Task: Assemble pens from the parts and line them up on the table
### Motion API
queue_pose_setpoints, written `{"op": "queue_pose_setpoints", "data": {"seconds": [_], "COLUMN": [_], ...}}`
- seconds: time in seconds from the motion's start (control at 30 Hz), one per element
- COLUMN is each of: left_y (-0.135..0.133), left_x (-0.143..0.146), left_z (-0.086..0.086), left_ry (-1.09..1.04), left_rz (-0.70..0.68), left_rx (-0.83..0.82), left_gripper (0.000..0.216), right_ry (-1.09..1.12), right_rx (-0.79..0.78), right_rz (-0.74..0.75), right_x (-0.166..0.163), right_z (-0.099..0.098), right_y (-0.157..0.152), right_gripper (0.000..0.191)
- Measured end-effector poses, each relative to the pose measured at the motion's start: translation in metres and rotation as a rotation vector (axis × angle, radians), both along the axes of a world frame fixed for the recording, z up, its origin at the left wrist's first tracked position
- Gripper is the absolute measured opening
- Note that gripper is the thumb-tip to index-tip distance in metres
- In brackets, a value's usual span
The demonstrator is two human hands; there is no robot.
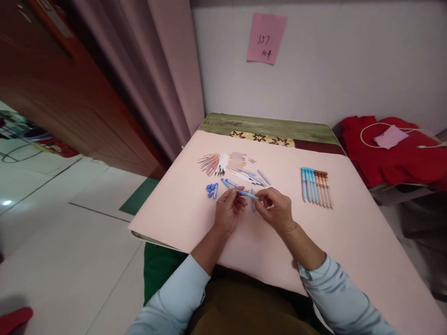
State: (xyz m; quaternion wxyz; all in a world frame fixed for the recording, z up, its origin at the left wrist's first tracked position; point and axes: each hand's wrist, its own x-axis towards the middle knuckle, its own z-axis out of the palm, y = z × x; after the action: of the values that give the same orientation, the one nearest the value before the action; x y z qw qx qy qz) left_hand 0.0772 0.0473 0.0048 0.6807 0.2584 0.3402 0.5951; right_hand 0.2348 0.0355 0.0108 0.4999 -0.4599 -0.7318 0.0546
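Note:
Both my hands hold a light blue pen (248, 194) level over the pink table cover (181, 214). My left hand (227, 211) pinches its left end; my right hand (275, 209) pinches the right end, fingers curled. Just beyond the hands lie loose blue and white pen barrels (249, 177) and small blue caps (210, 189). Farther back are pink barrels (208, 164), black-tipped refills (221, 165) and clear parts (237, 160). To the right lies a neat row of finished pens (316, 186), blue ones beside brown ones.
The table stands against a white wall with a pink note (266, 37). A green patterned strip (268, 128) shows at the table's far edge. Red cloth with a white cable (394, 149) lies at right. Curtain and wooden door are at left, tiled floor below.

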Motion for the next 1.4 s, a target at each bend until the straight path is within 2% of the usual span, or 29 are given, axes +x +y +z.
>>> {"op": "queue_pose_setpoints", "data": {"seconds": [0.23,0.57,0.67,0.8,0.87,0.97,1.13,1.27,1.4], "left_y": [0.000,0.003,0.001,-0.003,-0.005,-0.002,0.005,-0.003,-0.013], "left_x": [0.001,0.001,0.001,0.003,0.002,-0.007,-0.036,-0.049,-0.046], "left_z": [-0.002,-0.006,-0.004,0.000,0.002,0.007,0.016,0.014,0.008], "left_ry": [0.097,0.058,-0.010,-0.077,-0.076,-0.112,-0.241,-0.273,-0.238], "left_rz": [0.080,0.087,0.033,-0.138,-0.165,-0.083,0.020,-0.028,-0.110], "left_rx": [-0.042,-0.064,-0.072,-0.109,-0.115,-0.136,-0.252,-0.299,-0.328], "left_gripper": [0.033,0.032,0.035,0.038,0.035,0.027,0.013,0.023,0.026], "right_ry": [-0.050,-0.102,-0.106,-0.061,-0.041,0.057,0.307,0.374,0.304], "right_rx": [0.019,0.094,0.107,0.096,0.077,-0.012,-0.128,-0.274,-0.307], "right_rz": [-0.008,-0.043,-0.049,-0.062,-0.033,-0.027,-0.323,-0.349,-0.353], "right_x": [-0.003,-0.007,-0.007,-0.007,-0.006,-0.001,0.013,0.017,0.014], "right_z": [0.001,-0.002,-0.002,-0.003,-0.003,-0.002,-0.005,-0.014,-0.020], "right_y": [-0.002,-0.002,-0.003,-0.004,-0.004,-0.004,0.005,0.014,0.014], "right_gripper": [0.004,0.005,0.005,0.009,0.010,0.018,0.021,0.022,0.022]}}
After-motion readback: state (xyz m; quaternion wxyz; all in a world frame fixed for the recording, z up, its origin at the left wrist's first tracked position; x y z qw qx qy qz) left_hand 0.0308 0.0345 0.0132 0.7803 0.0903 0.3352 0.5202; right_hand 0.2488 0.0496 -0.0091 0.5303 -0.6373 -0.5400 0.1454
